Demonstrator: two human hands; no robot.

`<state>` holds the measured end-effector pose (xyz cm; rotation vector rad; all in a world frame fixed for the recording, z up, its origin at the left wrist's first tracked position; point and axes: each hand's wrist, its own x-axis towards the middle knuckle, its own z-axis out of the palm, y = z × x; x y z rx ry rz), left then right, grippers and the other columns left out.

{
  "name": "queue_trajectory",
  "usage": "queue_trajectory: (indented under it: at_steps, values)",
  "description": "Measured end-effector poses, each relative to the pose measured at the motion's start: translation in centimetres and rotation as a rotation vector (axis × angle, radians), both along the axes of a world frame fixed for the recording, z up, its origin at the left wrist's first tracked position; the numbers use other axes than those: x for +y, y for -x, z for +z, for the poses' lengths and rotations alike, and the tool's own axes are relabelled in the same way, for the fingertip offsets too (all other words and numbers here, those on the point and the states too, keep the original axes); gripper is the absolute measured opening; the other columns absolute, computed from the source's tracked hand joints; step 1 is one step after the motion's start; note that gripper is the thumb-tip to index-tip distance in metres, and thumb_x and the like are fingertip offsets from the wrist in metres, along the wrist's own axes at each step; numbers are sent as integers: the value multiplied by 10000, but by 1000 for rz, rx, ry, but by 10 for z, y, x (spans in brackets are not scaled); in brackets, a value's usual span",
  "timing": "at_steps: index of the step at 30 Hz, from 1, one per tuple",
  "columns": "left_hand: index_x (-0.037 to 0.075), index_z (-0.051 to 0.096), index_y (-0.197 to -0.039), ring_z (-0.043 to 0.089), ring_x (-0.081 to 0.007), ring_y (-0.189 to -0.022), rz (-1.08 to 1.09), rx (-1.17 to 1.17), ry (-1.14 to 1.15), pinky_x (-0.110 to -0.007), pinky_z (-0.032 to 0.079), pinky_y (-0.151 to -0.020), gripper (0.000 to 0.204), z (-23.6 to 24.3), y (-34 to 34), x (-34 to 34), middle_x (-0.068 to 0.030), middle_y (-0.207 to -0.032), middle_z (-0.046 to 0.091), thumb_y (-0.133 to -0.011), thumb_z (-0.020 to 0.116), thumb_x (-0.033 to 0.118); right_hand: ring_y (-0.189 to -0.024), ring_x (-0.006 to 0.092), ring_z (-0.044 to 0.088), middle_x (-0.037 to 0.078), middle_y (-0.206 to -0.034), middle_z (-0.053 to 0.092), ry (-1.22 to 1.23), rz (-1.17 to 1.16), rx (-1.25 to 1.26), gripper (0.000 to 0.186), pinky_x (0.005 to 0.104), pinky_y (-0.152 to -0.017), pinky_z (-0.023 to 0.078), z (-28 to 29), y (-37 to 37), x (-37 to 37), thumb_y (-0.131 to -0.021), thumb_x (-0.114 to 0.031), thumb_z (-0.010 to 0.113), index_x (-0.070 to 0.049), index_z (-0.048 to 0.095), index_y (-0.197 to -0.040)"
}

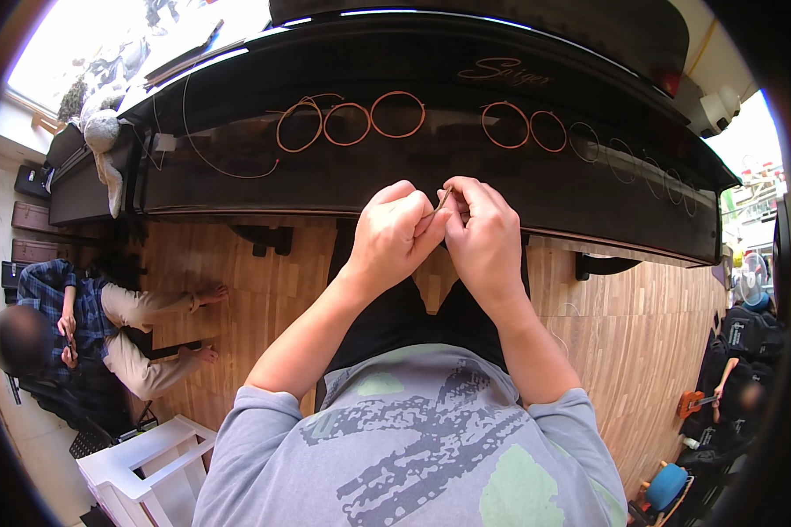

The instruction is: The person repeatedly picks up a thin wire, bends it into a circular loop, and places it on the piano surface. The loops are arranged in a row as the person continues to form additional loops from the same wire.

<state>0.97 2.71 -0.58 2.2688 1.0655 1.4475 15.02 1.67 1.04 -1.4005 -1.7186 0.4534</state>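
My left hand (394, 233) and right hand (483, 230) meet above the front edge of a black piano (308, 184), both with fingers pinched on a thin brass-coloured string (445, 198); its full length is hidden. Beyond them lie several coiled copper-coloured strings (398, 136) in two groups. Several paler, silvery coils (621, 140) continue in a row to the right. A loose, uncoiled wire (228, 176) with a small red end curves over the left part of the piano.
A grey plush toy (103, 140) hangs at the piano's left end. A seated person (132, 307) in a plaid shirt is at my left, near a white wooden frame (141, 461). At the right edge another person's arm (725, 378) reaches beside a small orange string instrument (693, 402).
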Motion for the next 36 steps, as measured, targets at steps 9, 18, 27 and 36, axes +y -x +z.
queue_trajectory:
  at_steps: [9,18,27,36]
  values:
    - [76,423,-635,468,-231,-542,-9,74,-88,-344,412,-540,323,-6,-6,-1,-43,-549,458,-772,715,95,-683,139,621,93,-756,650,331,97,446,88,260,-633,490,11,-1,9,-889,-56,586,14,606,-937]
    - [63,424,-679,408,-107,-519,70,-412,320,-247,351,-468,303,2,4,1,1,-561,415,-892,639,85,-753,110,634,48,-783,645,387,271,923,94,250,-727,513,3,-7,9,-939,-65,556,-13,556,-1017]
    - [107,408,-743,375,6,-531,-153,-765,558,-155,348,-466,306,0,13,9,71,-616,410,-964,580,231,-790,143,654,56,-801,652,688,641,1312,168,255,-757,518,2,-19,14,-946,-128,576,-11,570,-1066]
    - [154,385,-746,338,-59,-511,-388,-962,775,-212,283,-500,281,15,15,10,46,-545,381,-1001,496,186,-776,87,579,8,-826,590,166,473,692,158,209,-711,457,5,-30,15,-916,-107,619,-35,696,-1034]
